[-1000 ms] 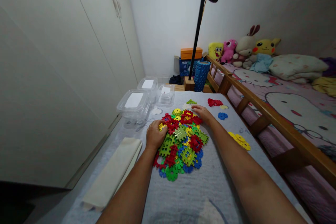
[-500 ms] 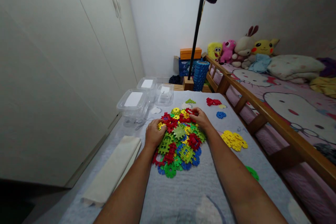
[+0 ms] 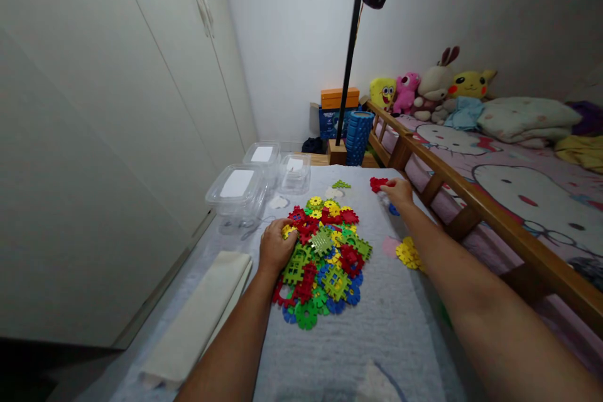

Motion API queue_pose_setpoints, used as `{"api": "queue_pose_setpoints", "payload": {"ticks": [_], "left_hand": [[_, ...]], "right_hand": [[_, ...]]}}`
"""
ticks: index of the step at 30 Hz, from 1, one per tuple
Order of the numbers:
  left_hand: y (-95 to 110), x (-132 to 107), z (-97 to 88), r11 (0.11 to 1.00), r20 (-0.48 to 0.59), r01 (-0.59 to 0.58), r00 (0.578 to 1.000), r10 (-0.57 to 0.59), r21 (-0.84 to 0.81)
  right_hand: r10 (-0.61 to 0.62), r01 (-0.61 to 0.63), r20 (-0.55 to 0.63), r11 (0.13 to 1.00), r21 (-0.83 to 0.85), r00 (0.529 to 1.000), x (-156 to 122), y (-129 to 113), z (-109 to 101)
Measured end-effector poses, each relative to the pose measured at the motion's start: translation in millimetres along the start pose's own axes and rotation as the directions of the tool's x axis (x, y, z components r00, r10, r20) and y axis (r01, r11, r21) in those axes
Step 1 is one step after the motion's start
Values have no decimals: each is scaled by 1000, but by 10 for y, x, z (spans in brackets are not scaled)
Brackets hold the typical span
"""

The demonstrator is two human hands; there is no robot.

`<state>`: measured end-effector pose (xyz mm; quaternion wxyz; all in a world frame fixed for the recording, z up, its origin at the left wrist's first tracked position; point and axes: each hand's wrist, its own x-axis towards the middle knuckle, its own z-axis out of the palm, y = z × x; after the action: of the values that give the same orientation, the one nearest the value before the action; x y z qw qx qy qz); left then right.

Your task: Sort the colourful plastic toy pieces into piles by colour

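Observation:
A mound of interlocking plastic building pieces point(image 3: 322, 242) in red, green, yellow and blue lies on the cloth-covered table. My left hand point(image 3: 277, 245) rests against the mound's left side, thumb apart from the curved fingers, beside a yellow piece point(image 3: 287, 230). At the table's back right, my right hand point(image 3: 398, 193) has its fingertips pinched on a red building piece point(image 3: 378, 184) at the small red group there. How many red pieces the fingers hold is hidden. Under my right wrist a blue piece point(image 3: 394, 210) shows in part. My right forearm partly covers a group of yellow flower-shaped pieces point(image 3: 408, 253).
Clear lidded plastic boxes point(image 3: 238, 191) with white labels stand at the back left. A folded cream cloth point(image 3: 200, 317) lies at the left edge. A few light-green pieces point(image 3: 341, 184) sit at the back. The wooden bed rail point(image 3: 443, 182) borders the table's right side.
My right hand has moved from the mound's far right side to the red group at the back right. My left hand stays at the mound's left side.

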<state>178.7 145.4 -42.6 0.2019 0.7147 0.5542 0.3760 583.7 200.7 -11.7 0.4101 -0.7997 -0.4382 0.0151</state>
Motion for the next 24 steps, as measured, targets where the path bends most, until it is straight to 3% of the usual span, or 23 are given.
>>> {"api": "queue_pose_setpoints", "payload": {"ticks": [4, 8, 18, 24], "left_hand": [[-13, 7, 16, 1000, 8, 1, 1000, -1, 1], [-14, 14, 19, 1000, 12, 2, 1000, -2, -3], [-28, 13, 26, 1000, 6, 3, 1000, -3, -2], [-47, 17, 35, 1000, -3, -17, 1000, 17, -14]], "right_hand": [[129, -130, -20, 980, -152, 991, 122, 230, -90], [186, -189, -32, 956, -225, 982, 167, 306, -88], [159, -145, 44, 962, -229, 986, 163, 262, 125], [81, -59, 118, 982, -179, 990, 101, 287, 51]]}}
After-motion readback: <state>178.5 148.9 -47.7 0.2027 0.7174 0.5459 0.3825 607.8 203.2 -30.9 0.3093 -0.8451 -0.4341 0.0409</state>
